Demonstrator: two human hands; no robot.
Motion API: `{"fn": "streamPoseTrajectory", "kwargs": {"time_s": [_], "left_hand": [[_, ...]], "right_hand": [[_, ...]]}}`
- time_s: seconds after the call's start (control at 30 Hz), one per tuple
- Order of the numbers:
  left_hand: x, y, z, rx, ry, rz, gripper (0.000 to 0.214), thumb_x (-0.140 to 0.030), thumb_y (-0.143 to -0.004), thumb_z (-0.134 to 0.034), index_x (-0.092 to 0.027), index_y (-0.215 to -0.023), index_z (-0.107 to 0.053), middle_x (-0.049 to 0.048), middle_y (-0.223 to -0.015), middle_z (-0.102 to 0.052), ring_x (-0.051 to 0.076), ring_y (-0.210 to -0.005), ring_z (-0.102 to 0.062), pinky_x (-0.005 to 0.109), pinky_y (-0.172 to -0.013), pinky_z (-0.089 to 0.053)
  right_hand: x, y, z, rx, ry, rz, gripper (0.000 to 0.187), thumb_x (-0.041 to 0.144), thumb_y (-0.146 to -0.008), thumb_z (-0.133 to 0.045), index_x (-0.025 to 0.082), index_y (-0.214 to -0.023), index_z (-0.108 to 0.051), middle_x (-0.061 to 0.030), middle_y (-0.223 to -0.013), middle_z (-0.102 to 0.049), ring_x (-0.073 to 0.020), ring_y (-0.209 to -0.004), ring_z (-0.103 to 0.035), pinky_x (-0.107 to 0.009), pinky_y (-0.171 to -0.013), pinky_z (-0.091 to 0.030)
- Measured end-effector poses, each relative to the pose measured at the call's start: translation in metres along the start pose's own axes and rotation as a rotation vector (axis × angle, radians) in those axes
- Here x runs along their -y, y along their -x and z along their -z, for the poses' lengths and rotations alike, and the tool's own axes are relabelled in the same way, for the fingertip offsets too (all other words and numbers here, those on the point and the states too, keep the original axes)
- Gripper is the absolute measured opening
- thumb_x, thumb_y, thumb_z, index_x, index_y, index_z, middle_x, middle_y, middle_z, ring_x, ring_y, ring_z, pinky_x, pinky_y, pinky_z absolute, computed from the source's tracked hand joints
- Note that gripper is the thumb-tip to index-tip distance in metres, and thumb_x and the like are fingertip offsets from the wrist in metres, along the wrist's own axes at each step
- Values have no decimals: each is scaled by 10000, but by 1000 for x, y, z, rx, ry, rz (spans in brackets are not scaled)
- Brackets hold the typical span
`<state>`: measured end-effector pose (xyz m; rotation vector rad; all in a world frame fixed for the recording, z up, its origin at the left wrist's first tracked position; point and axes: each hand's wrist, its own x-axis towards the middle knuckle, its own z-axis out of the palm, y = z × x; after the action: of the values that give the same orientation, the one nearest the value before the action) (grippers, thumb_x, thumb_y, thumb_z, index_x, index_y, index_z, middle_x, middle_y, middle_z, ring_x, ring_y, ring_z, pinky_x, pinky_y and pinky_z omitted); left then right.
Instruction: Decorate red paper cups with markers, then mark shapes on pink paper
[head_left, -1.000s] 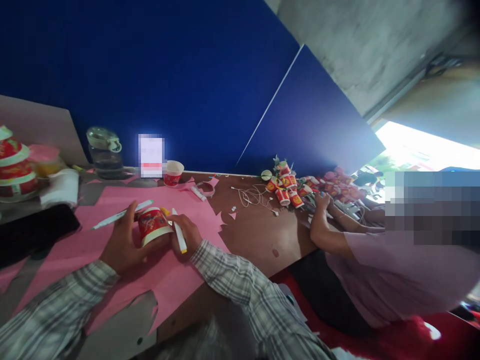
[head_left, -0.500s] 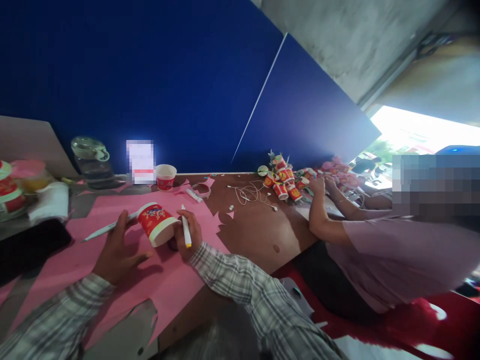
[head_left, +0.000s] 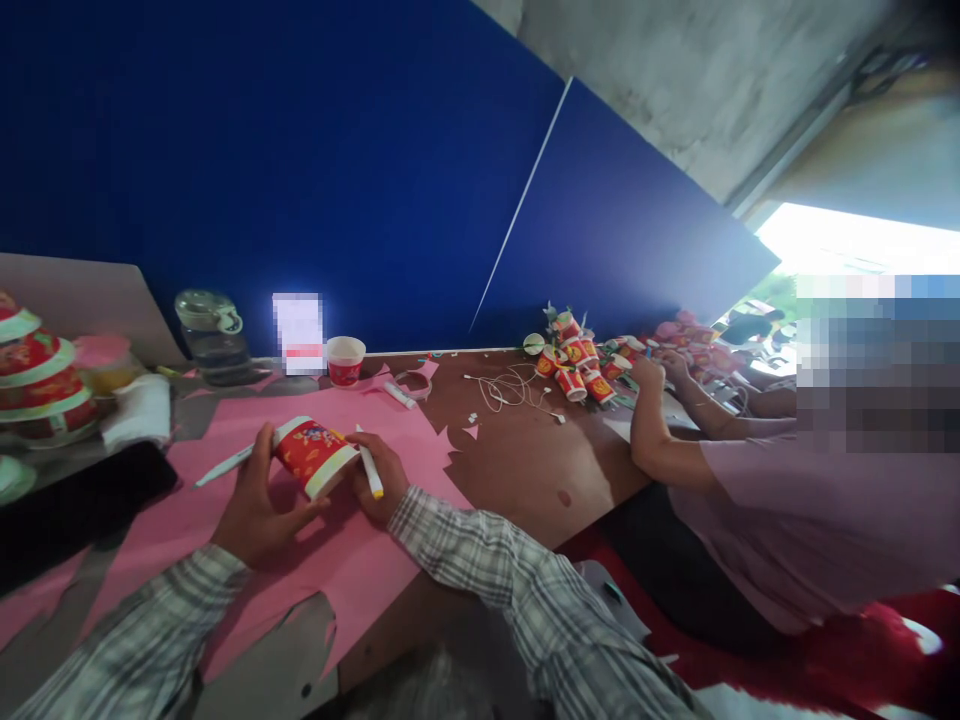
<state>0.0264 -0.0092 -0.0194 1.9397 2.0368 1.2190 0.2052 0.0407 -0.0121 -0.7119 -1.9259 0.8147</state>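
Observation:
A red paper cup (head_left: 315,455) with a white rim lies tilted on its side over a pink paper sheet (head_left: 225,520), held between both hands. My left hand (head_left: 259,500) curls around its left side. My right hand (head_left: 382,475) presses against the rim side and grips a white marker (head_left: 369,470) with a yellow end. A second white pen (head_left: 221,467) lies on the pink sheet just behind my left hand.
A black object (head_left: 75,495), stacked red cups (head_left: 34,365), a glass jar (head_left: 210,325) and a small red cup (head_left: 346,360) line the left and back. Earphone cable (head_left: 510,390) lies mid-table. A person in a mauve top (head_left: 787,520) works at a pile of red cups (head_left: 577,365) on the right.
The cup has gone from nearly upright to tilted on its side. My left hand briefly opened away from it and has closed back on it. The view shifted slightly.

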Motion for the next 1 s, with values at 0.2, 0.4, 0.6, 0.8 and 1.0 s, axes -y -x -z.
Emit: {"fn": "streamPoseTrajectory", "kwargs": {"time_s": [0.2,0.4,0.6,0.8,1.0], "left_hand": [[-5,-3,3,20,-32,6,1240,-687,-319,-552,-182,-1335,-51,176,-1325,-344,359,-1161,-380,549,-878,-388],[-2,-5,2,-8,-7,-53,1220,-735,-344,-487,-121,-1325,-102,196,-1290,-367,351,-1145,-391,541,-905,-361],[0,-3,2,2,85,13,1227,-723,-325,-518,-172,-1330,-79,159,-1269,-387,312,-1127,-424,519,-921,-371],[-4,-3,2,5,76,22,1244,-754,-302,-487,-159,-1325,-103,170,-1259,-391,325,-1120,-420,533,-920,-364],[-9,-4,3,-2,50,-2,1220,-768,-325,-459,-159,-1322,-110,162,-1232,-416,319,-1096,-434,533,-909,-366]], "right_hand": [[6,-4,10,37,254,217,471,194,-809,-480,169,-1270,-389,-134,-1067,-537,-250,-986,-563,-389,-892,-479],[8,-2,7,18,201,199,497,162,-799,-475,202,-1281,-364,-115,-1126,-513,-234,-1020,-577,-369,-904,-491],[4,-2,7,-18,147,126,573,93,-733,-469,173,-1286,-344,-113,-1082,-524,-215,-948,-564,-350,-859,-501],[6,-2,9,2,113,140,555,98,-734,-458,174,-1277,-368,-111,-1045,-524,-226,-966,-557,-357,-870,-488],[2,-1,9,16,109,116,588,78,-700,-453,195,-1271,-375,-107,-1049,-524,-237,-979,-551,-373,-881,-486]]}}
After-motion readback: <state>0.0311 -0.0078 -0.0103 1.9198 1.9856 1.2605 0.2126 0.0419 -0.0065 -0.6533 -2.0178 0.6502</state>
